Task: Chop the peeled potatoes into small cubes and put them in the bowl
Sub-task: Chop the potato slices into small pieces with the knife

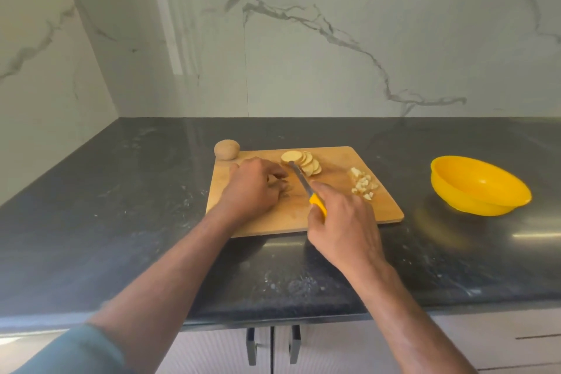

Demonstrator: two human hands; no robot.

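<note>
Whatever lies under the left hand is hidden; its fingers curl down onto the light wooden cutting board, and I cannot tell whether they pinch anything. The right hand grips the yellow-handled knife, forefinger along its spine, blade pointing far-left toward a fanned row of round pale potato slices. A small heap of pale potato cubes sits on the board's right side. A whole round potato rests at the board's far-left corner. The round yellow plastic bowl stands right of the board on the dark stone desk, nothing visible inside.
</note>
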